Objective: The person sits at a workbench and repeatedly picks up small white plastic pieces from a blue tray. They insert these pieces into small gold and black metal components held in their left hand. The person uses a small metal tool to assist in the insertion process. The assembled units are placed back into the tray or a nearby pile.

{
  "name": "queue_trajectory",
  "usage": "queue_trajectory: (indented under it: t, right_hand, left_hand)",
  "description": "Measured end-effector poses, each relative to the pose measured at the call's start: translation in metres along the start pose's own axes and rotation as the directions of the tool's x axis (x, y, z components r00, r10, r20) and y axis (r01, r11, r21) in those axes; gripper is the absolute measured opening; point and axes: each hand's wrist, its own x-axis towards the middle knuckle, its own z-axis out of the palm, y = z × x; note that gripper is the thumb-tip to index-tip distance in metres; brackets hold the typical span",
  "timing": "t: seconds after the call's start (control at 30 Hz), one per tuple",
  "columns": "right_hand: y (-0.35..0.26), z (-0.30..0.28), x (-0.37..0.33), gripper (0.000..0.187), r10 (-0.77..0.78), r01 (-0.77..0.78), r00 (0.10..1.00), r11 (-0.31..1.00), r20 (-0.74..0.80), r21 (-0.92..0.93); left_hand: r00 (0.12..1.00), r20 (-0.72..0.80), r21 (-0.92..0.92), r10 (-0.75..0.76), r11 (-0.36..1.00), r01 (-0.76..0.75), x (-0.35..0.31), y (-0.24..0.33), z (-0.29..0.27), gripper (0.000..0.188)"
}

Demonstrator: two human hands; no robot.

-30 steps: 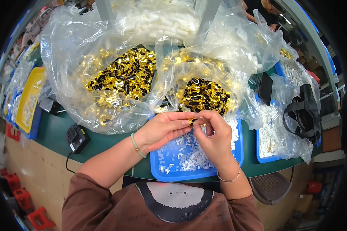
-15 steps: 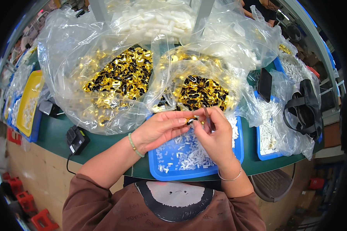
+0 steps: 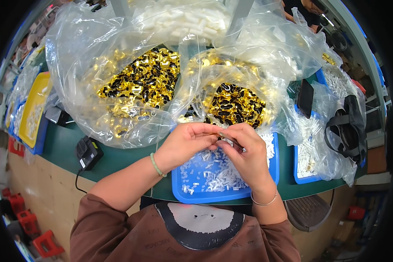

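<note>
Above the blue tray, my two hands meet fingertip to fingertip. A small gold-and-black part is pinched in my left hand, mostly hidden by the fingers. My right hand closes around a thin, tweezers-like metal tool, its tip end against the part. Many small white pieces lie loose in the tray under the hands. Just beyond the fingers, a clear plastic bag lies open over a heap of gold-and-black parts.
Another open bag of gold-and-black parts lies at the back left. On the right are a blue bin of white pieces, a phone and a black bag. A black device and a yellow tray stand left.
My right fingers have drawn in, and the tool has tilted lower toward the part. The part is now more covered by my fingertips. The whole view has shifted slightly.
</note>
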Motion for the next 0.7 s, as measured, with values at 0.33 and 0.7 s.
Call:
queue_trajectory:
  t: [0.33, 0.7]
  right_hand:
    - [-0.001, -0.003, -0.001, 0.028, 0.014, -0.016, 0.995, 1.0, 0.103, 0.021]
    - [0.003, 0.003, -0.001, 0.024, 0.0, 0.0, 0.999, 1.0, 0.035, -0.006]
  left_hand:
    - [0.996, 0.08, 0.105, 0.042, 0.993, -0.05, -0.002, -0.004, 0.001, 0.033]
    - [0.999, 0.039, 0.082, 0.024, 0.996, -0.027, 0.0, -0.003, 0.0, 0.03]
